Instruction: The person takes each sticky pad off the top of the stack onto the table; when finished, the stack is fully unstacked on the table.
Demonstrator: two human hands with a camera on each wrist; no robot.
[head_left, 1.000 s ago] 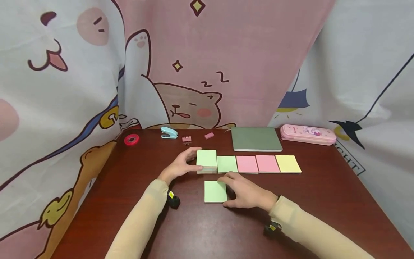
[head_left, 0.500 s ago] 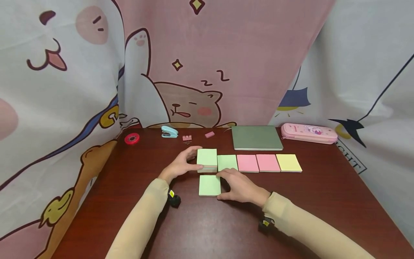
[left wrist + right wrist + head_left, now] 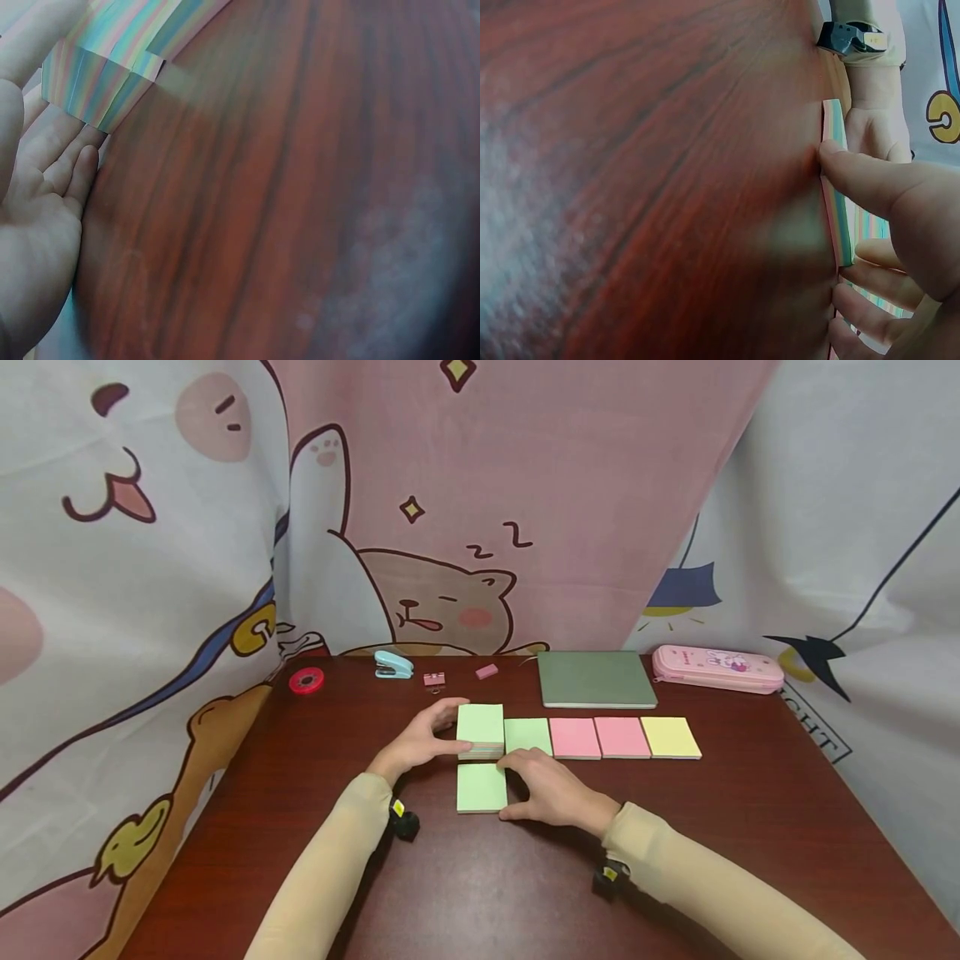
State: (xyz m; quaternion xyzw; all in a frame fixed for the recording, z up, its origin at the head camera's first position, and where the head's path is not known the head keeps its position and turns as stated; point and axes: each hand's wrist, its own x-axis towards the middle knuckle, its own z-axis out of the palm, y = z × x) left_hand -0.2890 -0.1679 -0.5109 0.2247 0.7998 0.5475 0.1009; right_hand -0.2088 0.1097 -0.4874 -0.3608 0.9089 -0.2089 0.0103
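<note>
In the head view my left hand (image 3: 420, 742) grips the left side of a green-topped stack of sticky notes (image 3: 481, 725), thumb at its near corner and fingers behind. The left wrist view shows the stack's striped layers (image 3: 97, 79) beside the fingers. Nearer to me lies a single green sticky note pad (image 3: 481, 788). My right hand (image 3: 557, 789) holds its right side, thumb at the near corner and fingertips at the far one. From the right wrist, the pad's striped edge (image 3: 836, 217) stands between thumb and fingers.
Right of the stack runs a row of a green pad (image 3: 527, 735), two pink pads (image 3: 574, 737) and a yellow pad (image 3: 670, 737). Behind are a green notebook (image 3: 596, 679), pink pencil case (image 3: 716, 669), stapler (image 3: 393, 665), binder clip (image 3: 434, 679), eraser (image 3: 487, 671) and red tape roll (image 3: 306, 681).
The right hand has slid the single green pad left and slightly away from me, until it sits just in front of the stack. The left hand has stayed on the stack.
</note>
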